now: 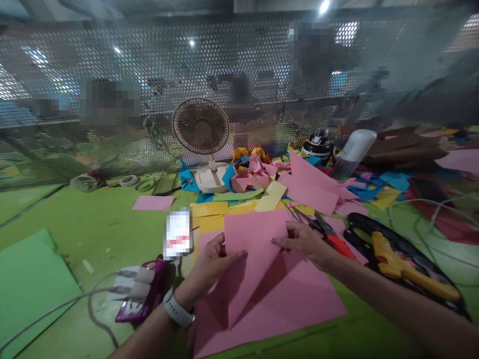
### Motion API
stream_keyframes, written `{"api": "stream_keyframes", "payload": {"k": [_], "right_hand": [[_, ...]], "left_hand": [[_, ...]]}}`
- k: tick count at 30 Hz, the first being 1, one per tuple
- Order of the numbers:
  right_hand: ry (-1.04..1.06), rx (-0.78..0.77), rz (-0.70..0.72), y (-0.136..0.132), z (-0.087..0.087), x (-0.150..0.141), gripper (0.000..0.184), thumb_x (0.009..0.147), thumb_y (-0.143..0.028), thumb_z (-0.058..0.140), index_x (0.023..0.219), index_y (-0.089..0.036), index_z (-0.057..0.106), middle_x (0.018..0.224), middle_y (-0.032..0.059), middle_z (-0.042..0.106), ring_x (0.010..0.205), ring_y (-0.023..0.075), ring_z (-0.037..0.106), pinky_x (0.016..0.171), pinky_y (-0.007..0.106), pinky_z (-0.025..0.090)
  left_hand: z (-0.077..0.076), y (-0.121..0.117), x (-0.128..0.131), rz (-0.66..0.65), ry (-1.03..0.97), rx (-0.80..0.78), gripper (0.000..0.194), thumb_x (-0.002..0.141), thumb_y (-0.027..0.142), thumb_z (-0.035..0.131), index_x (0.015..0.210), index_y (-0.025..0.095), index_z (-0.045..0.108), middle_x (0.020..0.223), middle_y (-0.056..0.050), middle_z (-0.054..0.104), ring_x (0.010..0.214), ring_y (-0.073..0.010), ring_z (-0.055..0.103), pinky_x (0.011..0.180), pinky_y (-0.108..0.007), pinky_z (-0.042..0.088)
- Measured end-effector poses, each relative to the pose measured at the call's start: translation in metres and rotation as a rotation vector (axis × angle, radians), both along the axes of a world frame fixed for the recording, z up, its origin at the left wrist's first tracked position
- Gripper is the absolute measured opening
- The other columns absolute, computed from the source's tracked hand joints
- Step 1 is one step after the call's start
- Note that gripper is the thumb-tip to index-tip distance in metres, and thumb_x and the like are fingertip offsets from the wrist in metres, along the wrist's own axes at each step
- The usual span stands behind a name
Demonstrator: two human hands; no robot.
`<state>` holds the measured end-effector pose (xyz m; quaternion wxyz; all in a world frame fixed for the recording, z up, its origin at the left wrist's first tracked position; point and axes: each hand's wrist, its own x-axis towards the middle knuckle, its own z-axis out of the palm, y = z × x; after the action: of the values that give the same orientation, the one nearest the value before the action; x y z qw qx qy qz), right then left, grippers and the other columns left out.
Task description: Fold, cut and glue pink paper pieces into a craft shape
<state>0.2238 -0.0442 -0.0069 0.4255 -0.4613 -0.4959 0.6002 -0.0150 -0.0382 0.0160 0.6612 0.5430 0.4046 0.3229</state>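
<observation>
A sheet of pink paper (258, 244) is held up between my two hands, its lower part bent to a point. My left hand (213, 264) grips its left edge, thumb on the near face and fingers behind. On the right edge, my right hand (299, 242) pinches the same sheet between thumb and fingers. Beneath it a larger pink sheet (299, 304) lies flat, partly in the raised sheet's shadow. Yellow paper (209, 209) shows behind. Scissors with red handles (339, 244) lie just beyond my right hand, and a lit phone (178, 234) is left of my left hand.
A small fan (202, 127) stands at the back beside a heap of paper scraps (254, 172). A yellow glue gun (396, 259) rests in a black tray at right. Plugs and cables sit on a purple power strip (144, 294) at left. Green paper (33, 294) lies far left.
</observation>
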Motion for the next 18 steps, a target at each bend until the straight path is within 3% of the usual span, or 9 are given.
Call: {"api": "stream_keyframes", "payload": {"k": [3, 5, 7, 9, 10, 12, 15, 18], "right_hand": [[0.018, -0.047, 0.018, 0.005, -0.012, 0.002, 0.039, 0.061, -0.039, 0.077, 0.086, -0.011, 0.066, 0.078, 0.0042, 0.068, 0.072, 0.0159, 0.062, 0.068, 0.028, 0.049], [-0.019, -0.054, 0.031, 0.006, -0.020, 0.004, 0.041, 0.061, -0.040, 0.076, 0.088, -0.011, 0.067, 0.081, 0.0057, 0.069, 0.078, 0.0194, 0.063, 0.073, 0.032, 0.049], [-0.094, -0.018, 0.035, 0.007, -0.025, 0.004, 0.039, 0.063, -0.041, 0.073, 0.087, -0.011, 0.068, 0.081, 0.0051, 0.069, 0.079, 0.0206, 0.063, 0.073, 0.033, 0.049], [-0.177, 0.029, 0.028, 0.006, -0.028, 0.004, 0.034, 0.066, -0.041, 0.071, 0.084, -0.012, 0.068, 0.080, 0.0036, 0.069, 0.077, 0.0208, 0.063, 0.071, 0.031, 0.048], [-0.211, 0.047, 0.028, 0.005, -0.028, 0.004, 0.032, 0.067, -0.040, 0.070, 0.083, -0.013, 0.068, 0.079, 0.0030, 0.069, 0.077, 0.0210, 0.063, 0.069, 0.031, 0.048], [-0.280, 0.074, 0.021, 0.004, -0.026, 0.003, 0.028, 0.070, -0.039, 0.066, 0.081, -0.013, 0.067, 0.076, 0.0023, 0.068, 0.075, 0.0207, 0.062, 0.066, 0.029, 0.048], [-0.440, 0.121, 0.021, 0.002, -0.021, 0.002, 0.023, 0.073, -0.037, 0.062, 0.072, -0.014, 0.064, 0.069, 0.0014, 0.064, 0.066, 0.0171, 0.058, 0.057, 0.026, 0.044], [-0.614, 0.193, 0.027, 0.003, -0.017, 0.006, 0.021, 0.072, -0.035, 0.062, 0.066, -0.015, 0.059, 0.062, -0.0013, 0.058, 0.059, 0.0135, 0.053, 0.051, 0.023, 0.039]], "left_hand": [[-0.012, 0.004, -0.001, -0.057, 0.110, 0.050, 0.045, 0.078, 0.037, 0.064, 0.114, 0.014, 0.050, 0.097, -0.011, 0.067, 0.084, -0.0209, 0.065, 0.073, -0.035, 0.053], [-0.018, 0.005, -0.005, -0.027, 0.287, 0.168, 0.050, 0.080, 0.037, 0.060, 0.122, 0.014, 0.044, 0.090, -0.009, 0.067, 0.078, -0.0206, 0.066, 0.067, -0.034, 0.054], [-0.021, 0.003, -0.009, 0.107, 0.538, 0.427, 0.058, 0.081, 0.034, 0.058, 0.131, 0.015, 0.035, 0.094, -0.010, 0.066, 0.081, -0.0225, 0.065, 0.068, -0.038, 0.054], [-0.022, -0.002, -0.011, 0.197, 0.770, 0.779, 0.059, 0.083, 0.028, 0.054, 0.136, 0.019, 0.030, 0.113, -0.014, 0.060, 0.101, -0.0266, 0.059, 0.083, -0.045, 0.049], [-0.021, -0.006, -0.011, 0.168, 0.857, 0.946, 0.055, 0.084, 0.025, 0.051, 0.136, 0.020, 0.032, 0.122, -0.015, 0.055, 0.112, -0.0282, 0.052, 0.091, -0.048, 0.043], [-0.023, -0.015, -0.009, -0.125, 0.899, 1.180, 0.050, 0.085, 0.013, 0.044, 0.134, 0.024, 0.037, 0.134, -0.010, 0.047, 0.124, -0.0252, 0.042, 0.101, -0.046, 0.036], [-0.031, -0.026, -0.002, -0.433, 0.930, 1.235, 0.059, 0.080, 0.008, 0.044, 0.136, 0.019, 0.033, 0.138, -0.010, 0.044, 0.126, -0.0225, 0.040, 0.105, -0.042, 0.032], [-0.042, -0.029, 0.004, -0.481, 0.970, 1.218, 0.056, 0.081, 0.012, 0.046, 0.136, 0.016, 0.034, 0.140, -0.012, 0.040, 0.129, -0.0235, 0.037, 0.106, -0.043, 0.031]]}}
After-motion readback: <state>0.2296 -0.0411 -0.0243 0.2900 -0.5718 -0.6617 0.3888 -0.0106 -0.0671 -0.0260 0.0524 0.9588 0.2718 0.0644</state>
